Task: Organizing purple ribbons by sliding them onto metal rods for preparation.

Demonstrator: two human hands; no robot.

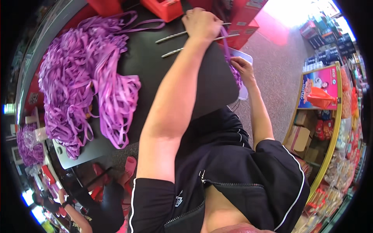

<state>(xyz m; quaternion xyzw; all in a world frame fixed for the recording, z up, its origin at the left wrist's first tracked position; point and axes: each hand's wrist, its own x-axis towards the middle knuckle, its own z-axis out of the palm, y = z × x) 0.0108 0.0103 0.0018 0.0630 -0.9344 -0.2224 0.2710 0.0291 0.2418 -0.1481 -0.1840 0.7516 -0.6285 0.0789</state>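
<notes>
My left hand is curled over two twisted metal rods at the far side of the dark tabletop. Its fingertips are hidden, so what they grip cannot be made out. A purple strap runs from beside that hand, past the rods, down to my right hand. There, at the table's right edge, my right thumb and fingers are closed on the strap. More bunched purple strap hangs just below those fingers, over a pale plastic bin. A large heap of purple straps covers the table's left part.
A red open bin stands at the far edge, and red boxes rise at the far right. A goods shelf lines the right side. Another person is at the lower left, near a second purple heap.
</notes>
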